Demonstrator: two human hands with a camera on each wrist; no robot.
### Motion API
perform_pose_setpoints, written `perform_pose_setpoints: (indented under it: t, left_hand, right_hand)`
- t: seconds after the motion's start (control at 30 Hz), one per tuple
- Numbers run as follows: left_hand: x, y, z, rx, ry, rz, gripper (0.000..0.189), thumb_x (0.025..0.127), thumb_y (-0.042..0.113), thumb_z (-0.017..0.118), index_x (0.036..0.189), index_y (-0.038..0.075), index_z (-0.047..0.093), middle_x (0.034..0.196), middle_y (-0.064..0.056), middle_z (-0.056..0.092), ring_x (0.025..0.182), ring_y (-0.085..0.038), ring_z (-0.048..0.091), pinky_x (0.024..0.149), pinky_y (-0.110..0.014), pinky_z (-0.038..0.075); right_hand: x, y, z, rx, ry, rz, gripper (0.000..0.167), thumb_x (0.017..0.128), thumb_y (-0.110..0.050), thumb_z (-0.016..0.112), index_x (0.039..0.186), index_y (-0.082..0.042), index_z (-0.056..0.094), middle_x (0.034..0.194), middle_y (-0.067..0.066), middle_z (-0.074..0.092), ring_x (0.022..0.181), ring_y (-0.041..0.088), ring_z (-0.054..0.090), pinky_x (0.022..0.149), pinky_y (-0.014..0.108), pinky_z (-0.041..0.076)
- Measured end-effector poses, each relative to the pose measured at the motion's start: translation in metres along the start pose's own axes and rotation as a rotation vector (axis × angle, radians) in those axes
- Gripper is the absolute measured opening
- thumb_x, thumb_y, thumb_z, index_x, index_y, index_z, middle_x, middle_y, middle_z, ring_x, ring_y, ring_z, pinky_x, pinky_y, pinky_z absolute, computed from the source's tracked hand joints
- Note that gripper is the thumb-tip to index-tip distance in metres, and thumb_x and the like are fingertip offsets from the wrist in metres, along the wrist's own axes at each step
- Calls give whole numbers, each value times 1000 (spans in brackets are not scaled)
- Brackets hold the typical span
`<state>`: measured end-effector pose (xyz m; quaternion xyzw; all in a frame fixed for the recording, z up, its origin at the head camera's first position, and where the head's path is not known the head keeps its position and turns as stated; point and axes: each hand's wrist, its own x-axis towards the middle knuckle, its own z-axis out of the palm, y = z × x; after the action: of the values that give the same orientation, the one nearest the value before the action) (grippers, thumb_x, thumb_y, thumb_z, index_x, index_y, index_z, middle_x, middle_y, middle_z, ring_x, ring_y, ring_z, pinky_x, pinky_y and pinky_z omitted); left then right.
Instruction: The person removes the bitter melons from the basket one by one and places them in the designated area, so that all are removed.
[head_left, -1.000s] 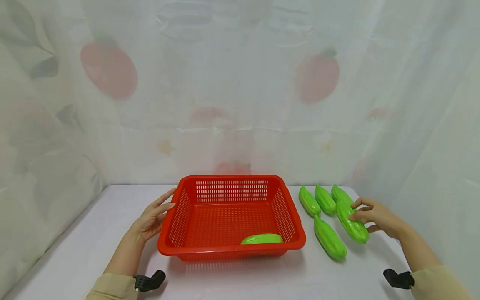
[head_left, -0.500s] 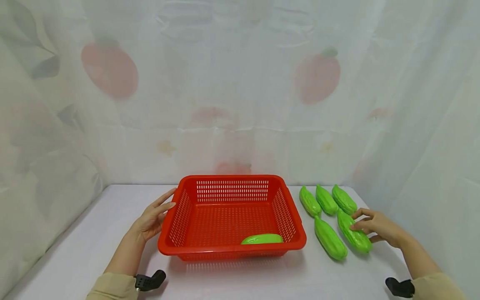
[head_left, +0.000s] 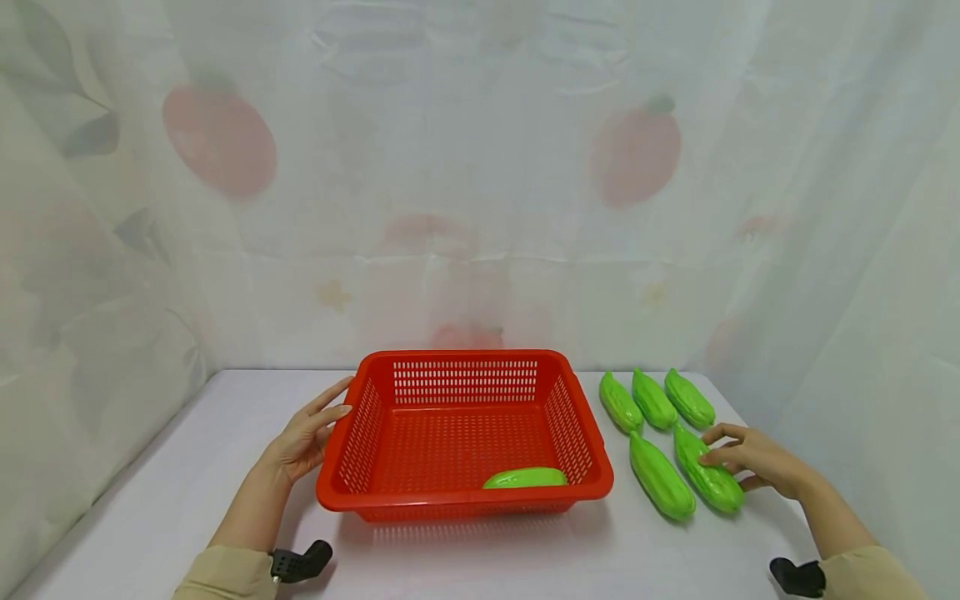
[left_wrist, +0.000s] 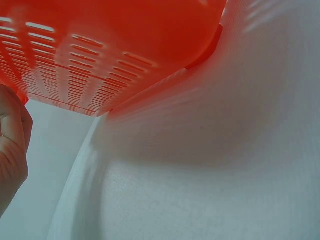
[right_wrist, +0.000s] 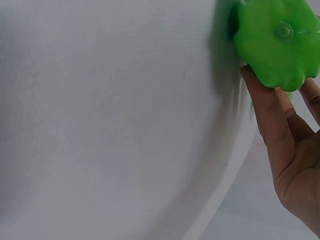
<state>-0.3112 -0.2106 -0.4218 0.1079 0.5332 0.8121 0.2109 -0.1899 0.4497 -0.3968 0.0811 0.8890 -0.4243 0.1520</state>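
A red plastic basket (head_left: pixel 465 498) with slotted walls stands mid-table. At its left rim is my left hand (head_left: pixel 303 437), thumb and fingers holding the edge; some fingertips are hidden. One green bitter melon (head_left: pixel 525 477) lies inside, near the basket's front wall. To the right, my right hand (head_left: pixel 757 458) grips another ribbed bitter melon (head_left: pixel 697 467) with the thumb on one side and fingers on the other. This melon's blunt end (right_wrist: pixel 284 32) shows in the right wrist view, with fingers (right_wrist: pixel 270 112) against its underside.
Several more bitter melons lie right of the basket: a front one (head_left: pixel 660 479) and a back row (head_left: pixel 654 400). The white table (head_left: pixel 225 467) ends at a printed curtain (head_left: pixel 480 208) behind and at both sides.
My right hand has moved slightly toward me and right with its bitter melon, lowering it in front of the back-right one. The left hand and basket stay where they were.
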Motion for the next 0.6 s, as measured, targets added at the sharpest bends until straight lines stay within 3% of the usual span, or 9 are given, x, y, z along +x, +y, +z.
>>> perform_pose_setpoints:
  t: [0.37, 0.6]
  left_hand:
    - [-1, 1, 3, 1, -8, -2, 66, 104, 11, 43, 160, 21, 9, 110, 5, 71, 89, -11, 73, 77, -31, 63]
    - [-1, 1, 2, -8, -7, -7, 66, 105, 10, 43, 160, 22, 10, 110, 5, 71, 89, -12, 73, 76, -31, 63]
  right_hand:
    - [3, 2, -1, -28, 6, 6, 64, 93, -42, 62, 139, 0, 45, 131, 23, 55, 103, 25, 61, 77, 39, 59]
    - [2, 1, 1, -7, 1, 22, 65, 93, -41, 64, 139, 0, 45, 120, 12, 62, 93, 19, 62, 74, 36, 59]
